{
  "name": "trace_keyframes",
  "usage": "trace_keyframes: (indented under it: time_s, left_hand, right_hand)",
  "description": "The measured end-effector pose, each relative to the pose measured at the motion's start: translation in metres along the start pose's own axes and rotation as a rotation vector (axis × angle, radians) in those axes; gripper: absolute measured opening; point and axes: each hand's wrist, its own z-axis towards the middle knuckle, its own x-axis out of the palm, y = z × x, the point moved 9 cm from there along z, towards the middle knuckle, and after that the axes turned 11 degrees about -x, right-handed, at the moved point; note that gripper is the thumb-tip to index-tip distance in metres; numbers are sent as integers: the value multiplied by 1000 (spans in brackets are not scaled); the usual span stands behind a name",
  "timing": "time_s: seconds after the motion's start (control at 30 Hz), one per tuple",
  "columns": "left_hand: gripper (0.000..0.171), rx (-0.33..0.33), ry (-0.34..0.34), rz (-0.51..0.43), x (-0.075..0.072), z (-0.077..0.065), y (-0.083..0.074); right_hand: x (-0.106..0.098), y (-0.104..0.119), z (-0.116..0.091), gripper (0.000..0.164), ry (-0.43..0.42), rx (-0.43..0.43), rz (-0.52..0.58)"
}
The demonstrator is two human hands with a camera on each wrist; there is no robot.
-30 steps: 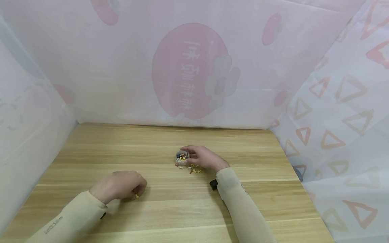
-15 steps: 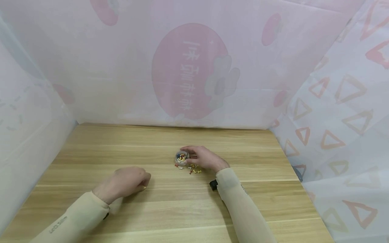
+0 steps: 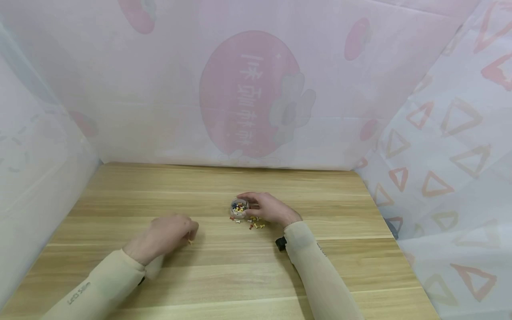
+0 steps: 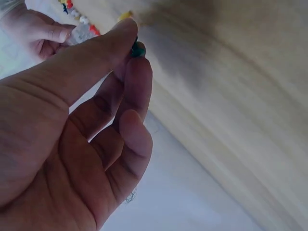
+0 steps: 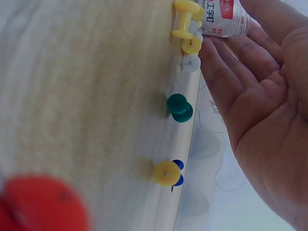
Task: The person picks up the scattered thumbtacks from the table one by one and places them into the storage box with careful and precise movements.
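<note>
In the left wrist view my left hand (image 4: 62, 110) pinches a green push pin (image 4: 138, 49) between thumb and fingertips. A yellow push pin (image 4: 126, 16) shows at the thumb tip. The head view has this left hand (image 3: 166, 235) over the left-middle table, apart from the jar. My right hand (image 3: 274, 209) grips a small clear jar (image 3: 240, 214) from its right side. Inside lie several mixed-colour push pins. The right wrist view shows the jar's label (image 5: 216, 18) and the curled right hand (image 5: 269, 86).
Several loose push pins (image 3: 256, 226) lie on the wooden table (image 3: 224, 284) just in front of the jar. Close to the right wrist camera are a green pin (image 5: 178, 106), a yellow pin (image 5: 166, 173) and a blurred red pin (image 5: 45, 204). Printed cloth walls surround the table.
The left hand has moved right and slightly away over the table, carrying a yellow pin at its fingertips. My right hand and the jar have stayed in place.
</note>
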Motion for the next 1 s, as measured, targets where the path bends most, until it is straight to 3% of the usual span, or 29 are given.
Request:
trace_keyframes:
  time_s: [0.27, 0.47, 0.8, 1.0]
  left_hand:
    - [28, -45, -33, -5, -17, 11, -1]
    - [19, -26, -57, -24, -30, 24, -13]
    - [15, -31, -64, -160, -38, 53, -24]
    - [12, -21, -98, -181, -41, 69, -27]
  right_hand:
    - [0, 1, -1, 61, 1, -12, 1]
    - [1, 2, -2, 61, 3, -17, 11]
    - [0, 2, 0, 61, 6, -20, 15]
    - [0, 2, 2, 60, 4, -23, 10]
